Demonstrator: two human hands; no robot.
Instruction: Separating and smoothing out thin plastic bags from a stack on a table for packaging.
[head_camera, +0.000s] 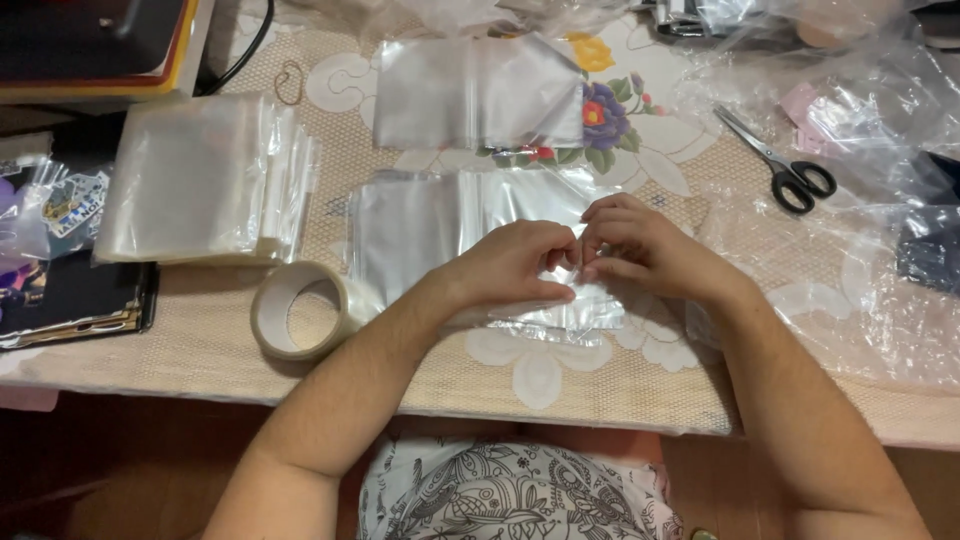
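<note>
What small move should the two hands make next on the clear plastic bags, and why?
Probably lift the top bag off the pile. The left hand and right hand meet fingertip to fingertip on the pile of clear plastic bags, seemingly pinching one edge, so pulling up gently would separate a single bag.

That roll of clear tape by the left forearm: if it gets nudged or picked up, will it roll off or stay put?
The tape roll lies flat on its side on the tablecloth, so a nudge would probably slide it, not roll it. It sits near the table edge, so a hard push could drop it. Its open ring looks rigid and easy to hook.
</note>
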